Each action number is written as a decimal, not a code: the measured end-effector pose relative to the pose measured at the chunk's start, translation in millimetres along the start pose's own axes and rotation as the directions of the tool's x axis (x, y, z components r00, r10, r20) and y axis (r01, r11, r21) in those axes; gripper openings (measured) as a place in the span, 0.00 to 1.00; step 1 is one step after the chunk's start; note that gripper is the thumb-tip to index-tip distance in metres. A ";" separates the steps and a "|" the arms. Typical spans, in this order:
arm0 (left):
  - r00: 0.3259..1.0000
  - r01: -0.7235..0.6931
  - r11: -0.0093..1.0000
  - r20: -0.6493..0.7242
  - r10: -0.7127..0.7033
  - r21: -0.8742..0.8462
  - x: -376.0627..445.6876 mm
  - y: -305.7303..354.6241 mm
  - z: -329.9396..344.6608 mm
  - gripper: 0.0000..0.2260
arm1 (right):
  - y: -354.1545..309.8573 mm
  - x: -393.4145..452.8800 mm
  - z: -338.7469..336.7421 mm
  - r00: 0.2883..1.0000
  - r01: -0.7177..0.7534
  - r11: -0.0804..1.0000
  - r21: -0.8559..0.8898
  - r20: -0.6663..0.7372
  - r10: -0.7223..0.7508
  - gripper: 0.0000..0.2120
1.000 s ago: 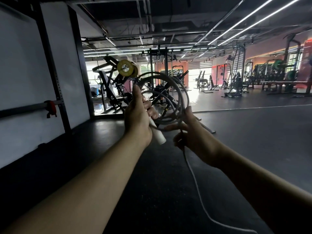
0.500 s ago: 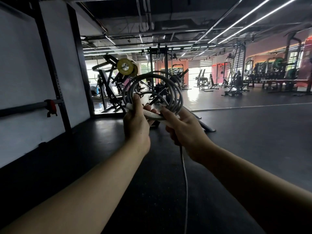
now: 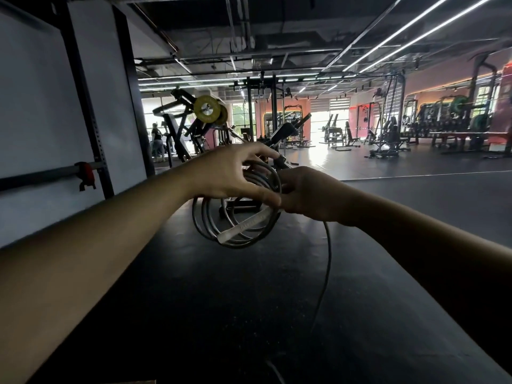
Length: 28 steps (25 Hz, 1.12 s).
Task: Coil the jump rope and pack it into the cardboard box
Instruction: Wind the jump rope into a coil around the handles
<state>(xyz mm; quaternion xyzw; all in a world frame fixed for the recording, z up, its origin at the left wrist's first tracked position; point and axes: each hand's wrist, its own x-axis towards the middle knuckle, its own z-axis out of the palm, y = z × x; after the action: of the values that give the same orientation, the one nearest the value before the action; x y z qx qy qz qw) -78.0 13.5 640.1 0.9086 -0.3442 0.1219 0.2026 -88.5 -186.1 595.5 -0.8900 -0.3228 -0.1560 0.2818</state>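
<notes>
The jump rope is wound into several grey loops that hang below my hands at chest height. My left hand grips the top of the coil, fingers and thumb curled round the loops. A white handle lies slanted across the coil's lower right. Against the coil's right side, my right hand pinches the rope, and the loose end trails down from it to the floor. A tan strip at the bottom edge may be the cardboard box; I cannot tell.
Dark rubber gym floor spreads below and ahead. A white wall panel with a black rack upright and red clamp stands at left. Weight machines with yellow plates and benches fill the background. A person stands far back left.
The coil has swung from upright above my hands to hanging below them. My left hand turned over on top of it, and the view tilted slightly downward.
</notes>
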 end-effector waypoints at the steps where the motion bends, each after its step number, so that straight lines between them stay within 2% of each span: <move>1: 0.993 0.018 1.000 0.114 -0.018 0.003 4.6 7.1 -3.4 0.39 | 0.4 1.5 -2.8 1.000 0.018 0.998 -0.061 0.024 -0.017 0.11; 2: 0.980 0.042 0.999 0.198 -0.038 -0.016 9.2 11.0 -4.3 0.37 | -0.5 2.5 -6.0 0.999 0.025 0.994 -0.107 0.038 -0.021 0.09; 4: 0.965 0.049 0.998 0.261 -0.035 -0.048 15.3 12.0 2.0 0.32 | 1.5 3.6 -10.0 0.999 0.009 0.991 -0.131 0.049 -0.003 0.02; 7: 0.980 0.059 0.979 0.197 -0.019 -0.197 12.7 5.8 22.3 0.29 | 1.2 0.8 -11.3 0.998 -0.002 0.992 -0.124 0.058 0.010 0.08; 11: 0.994 0.089 0.856 0.100 -0.044 -0.510 2.5 4.2 44.8 0.16 | -0.4 -7.8 -14.2 0.998 -0.053 0.987 0.154 -0.038 0.059 0.16; 13: 0.996 0.093 0.846 0.063 -0.070 -0.525 -1.0 7.9 50.1 0.17 | -0.2 -10.4 -10.9 0.995 -0.039 0.997 0.061 -0.095 0.045 0.22; 15: 0.996 0.084 0.881 0.005 -0.092 -0.466 -2.0 13.5 55.5 0.17 | 0.0 -12.6 -3.3 0.984 -0.023 0.998 -0.064 -0.177 0.011 0.26; 17: 0.992 0.058 0.937 -0.089 -0.094 -0.343 -1.3 18.2 61.3 0.13 | 0.9 -13.4 3.3 0.961 -0.038 0.998 -0.054 -0.277 0.022 0.23; 19: 0.981 0.046 0.956 -0.168 -0.099 -0.291 -2.3 19.1 66.0 0.11 | -1.4 -10.8 6.4 0.945 -0.067 0.998 0.000 -0.320 0.063 0.20; 22: 0.974 0.008 0.945 -0.211 -0.082 -0.328 -5.0 14.6 66.1 0.07 | -8.1 -9.3 8.4 0.942 -0.069 0.996 0.052 -0.325 0.083 0.17; 25: 0.967 -0.027 0.937 -0.247 -0.064 -0.349 -9.7 14.2 67.1 0.09 | -11.5 -9.7 10.9 0.947 -0.055 0.997 0.047 -0.314 0.067 0.16; 28: 0.962 -0.031 0.831 -0.243 -0.126 -0.556 -14.3 10.3 65.1 0.07 | -6.4 -10.5 9.1 0.950 -0.091 0.995 0.038 -0.297 0.098 0.20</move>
<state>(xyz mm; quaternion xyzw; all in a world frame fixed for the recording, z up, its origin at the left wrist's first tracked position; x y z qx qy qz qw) -90.0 -14.7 580.0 0.7939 -0.3112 0.1339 0.5049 -99.7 -181.7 586.1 -0.8672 -0.2352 -0.2712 0.3451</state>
